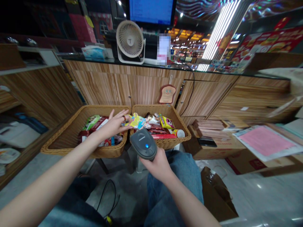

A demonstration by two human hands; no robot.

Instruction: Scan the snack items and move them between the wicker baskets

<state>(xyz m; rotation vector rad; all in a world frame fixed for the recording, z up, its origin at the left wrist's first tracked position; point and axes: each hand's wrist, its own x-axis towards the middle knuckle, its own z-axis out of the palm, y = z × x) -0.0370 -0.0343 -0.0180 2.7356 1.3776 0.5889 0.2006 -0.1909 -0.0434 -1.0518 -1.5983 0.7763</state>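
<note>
My left hand [115, 125] hovers open over the left wicker basket [81, 143], its fingers spread and a ring on one finger. Its fingertips reach towards a yellow snack pouch [138, 121] lying across the right wicker basket [180, 135]. My right hand [158, 163] grips a grey handheld barcode scanner [143, 144], which shows a blue light on top. Under my left hand lie mixed packets, including a green-and-white one [91, 122]. The right basket holds red sticks and a yellow box [167, 122].
Wooden-panelled cabinets stand behind the baskets, with a fan [130, 40] and a monitor [151, 9] on the glass counter above. A black phone [207, 142] lies on a cardboard box to the right. A black cable [107, 197] and a brown paper bag [216, 195] are on the floor.
</note>
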